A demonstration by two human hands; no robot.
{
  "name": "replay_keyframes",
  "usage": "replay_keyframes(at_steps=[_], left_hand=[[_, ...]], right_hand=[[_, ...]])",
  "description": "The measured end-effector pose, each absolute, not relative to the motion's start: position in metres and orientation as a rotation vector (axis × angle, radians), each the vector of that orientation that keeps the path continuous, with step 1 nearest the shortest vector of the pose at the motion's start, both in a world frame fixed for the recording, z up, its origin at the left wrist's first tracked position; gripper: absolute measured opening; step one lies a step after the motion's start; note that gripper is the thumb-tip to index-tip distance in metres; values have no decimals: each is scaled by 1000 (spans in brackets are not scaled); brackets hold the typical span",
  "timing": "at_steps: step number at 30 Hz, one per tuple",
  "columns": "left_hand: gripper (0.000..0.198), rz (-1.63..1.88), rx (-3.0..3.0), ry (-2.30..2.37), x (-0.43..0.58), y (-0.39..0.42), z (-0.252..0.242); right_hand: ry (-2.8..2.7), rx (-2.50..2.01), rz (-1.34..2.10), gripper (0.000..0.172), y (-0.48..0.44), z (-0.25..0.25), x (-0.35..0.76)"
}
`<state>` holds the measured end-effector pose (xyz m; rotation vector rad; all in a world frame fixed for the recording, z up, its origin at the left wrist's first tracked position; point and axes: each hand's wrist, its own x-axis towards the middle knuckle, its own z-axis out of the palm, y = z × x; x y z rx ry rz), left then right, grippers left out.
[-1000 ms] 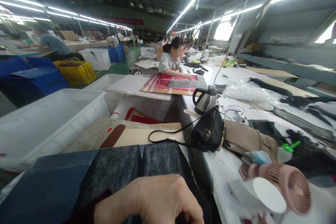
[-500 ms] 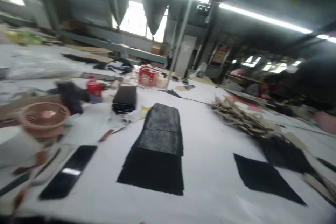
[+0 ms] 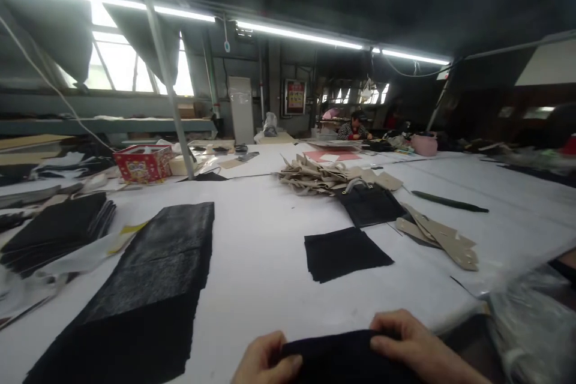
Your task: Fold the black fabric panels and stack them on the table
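A piece of black fabric (image 3: 335, 357) is stretched between my two hands at the bottom of the head view, its lower part cut off by the frame. My left hand (image 3: 267, 360) pinches its left corner between thumb and fingers. At the other corner my right hand (image 3: 407, 345) grips it the same way. Beyond them a black fabric square (image 3: 346, 254) lies flat on the white table (image 3: 256, 264). Left of my hands rests a long stack of black fabric pieces (image 3: 148, 288), its upper part greyish and shiny.
Beige pieces (image 3: 315, 175) lie heaped behind the square, beside a black bag-like piece (image 3: 371, 204). More beige strips (image 3: 443, 237) lie to the right. A red box (image 3: 143, 165) stands near a slanting pole (image 3: 168, 72). A person (image 3: 354, 127) sits far back. Clear plastic (image 3: 535, 324) fills the lower right.
The view has swung to the right, so the fan and phone have left the picture. Both my hands, holding black fabric, have come into view at the bottom.
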<state>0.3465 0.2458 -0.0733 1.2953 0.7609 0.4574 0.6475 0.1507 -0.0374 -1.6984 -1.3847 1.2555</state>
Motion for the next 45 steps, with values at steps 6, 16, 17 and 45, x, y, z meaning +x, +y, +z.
replay_keyframes(at_steps=[6, 16, 17, 45], left_hand=[[18, 668, 1644, 1053, 480, 317, -102], [34, 758, 2005, 1388, 551, 413, -115], [33, 755, 2013, 1403, 552, 417, -117], [73, 363, 2664, 938, 587, 431, -147]], right_hand=[[-1767, -2009, 794, 21, 256, -32, 769], [-1906, -2252, 449, 10, 386, -69, 822], [-1917, -2268, 420, 10, 391, -73, 823], [-2260, -1822, -175, 50, 387, -149, 780]])
